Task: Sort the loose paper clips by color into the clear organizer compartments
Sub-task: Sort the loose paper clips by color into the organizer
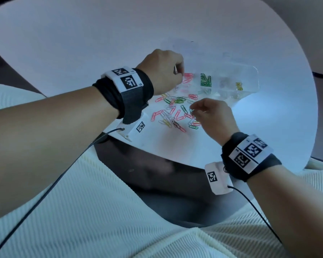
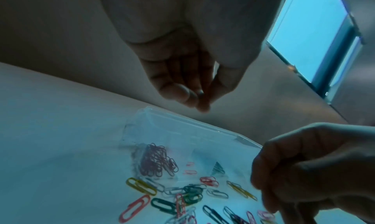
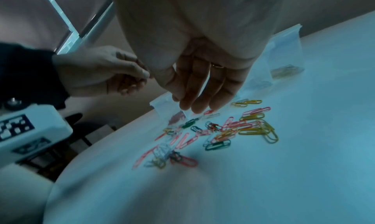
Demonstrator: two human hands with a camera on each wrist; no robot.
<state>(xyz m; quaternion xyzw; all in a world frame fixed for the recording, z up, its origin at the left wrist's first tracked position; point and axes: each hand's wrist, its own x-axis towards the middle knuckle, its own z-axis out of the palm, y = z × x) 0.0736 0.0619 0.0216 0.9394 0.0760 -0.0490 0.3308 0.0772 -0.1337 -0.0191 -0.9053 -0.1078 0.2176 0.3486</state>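
Hovering at 4 o'clock of the loose paper clips (image 1: pixel 175 113), right hand (image 1: pixel 212 117) has fingers drawn together at the pile's edge; whether they pinch a clip I cannot tell. At 11 o'clock, left hand (image 1: pixel 163 70) hangs, fingertips bunched, over the clear organizer (image 1: pixel 250 75), whose compartments hold pink, green and yellow clips, on the white table (image 1: pixel 259 127).

A: Where does the organizer (image 1: pixel 250 79) sit?
B: On the tabletop (image 1: pixel 82 43), at the far right, with clips lying in its compartments.
A: And the loose clips (image 1: pixel 175 112)?
B: Scattered on the tabletop just in front of it, nearer the person.
A: The 2 hands?
B: The left hand (image 1: pixel 162 71) hangs over the organizer's left end; the right hand (image 1: pixel 213 116) is over the pile's right edge.
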